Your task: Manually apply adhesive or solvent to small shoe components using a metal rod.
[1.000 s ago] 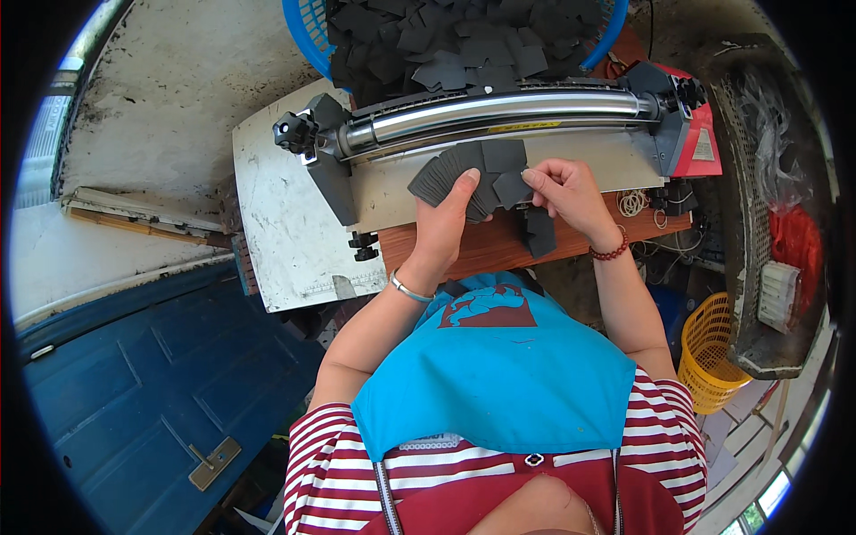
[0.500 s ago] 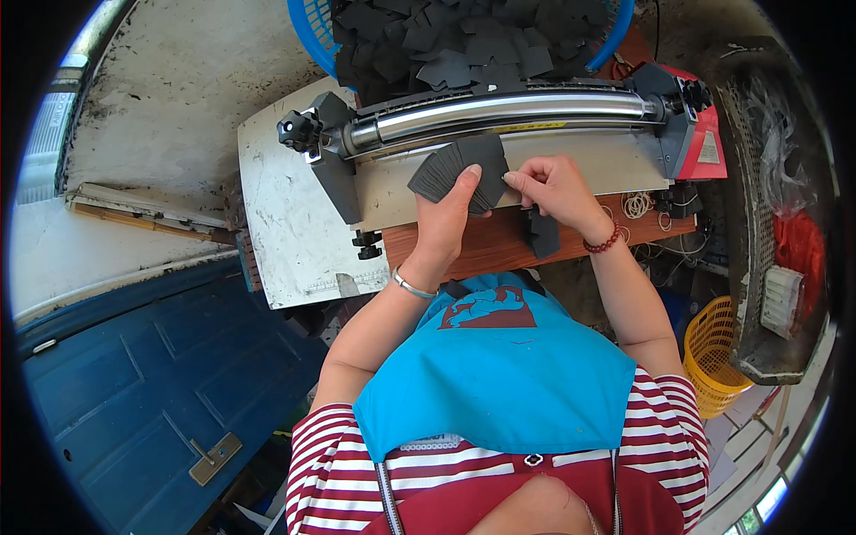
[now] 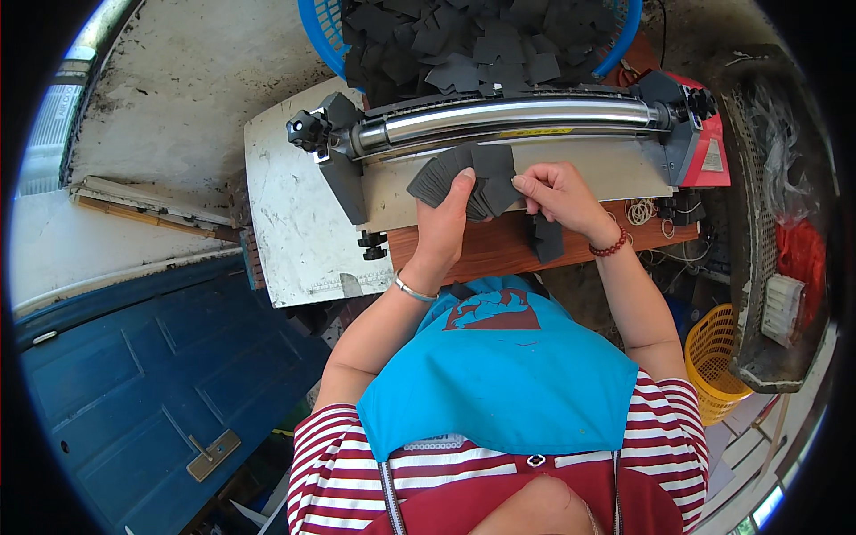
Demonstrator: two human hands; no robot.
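A fanned stack of dark grey flat pieces (image 3: 441, 176) is gripped by my left hand (image 3: 443, 218), its thumb pressed on top. My right hand (image 3: 560, 196) pinches the right edge of one outer piece (image 3: 496, 164) between thumb and forefinger. Both hands hover at the front of a machine with a shiny metal roller (image 3: 508, 114) and a pale feed plate (image 3: 615, 167). Below my right hand, another dark piece (image 3: 546, 239) lies on the brown wooden tabletop (image 3: 481, 252). The fingers under the stack are mostly hidden.
Behind the roller stands a blue basket (image 3: 319, 36) heaped with dark pieces. Black knobs (image 3: 308, 131) stick out at the machine's left end. A white board (image 3: 290, 205) lies left of it. Pale bands (image 3: 640, 211) lie at right, above a yellow basket (image 3: 713, 357).
My right hand has shifted slightly right, and the outer piece of the fan now extends further toward it. My left hand keeps its grip. The whole view has shifted a little.
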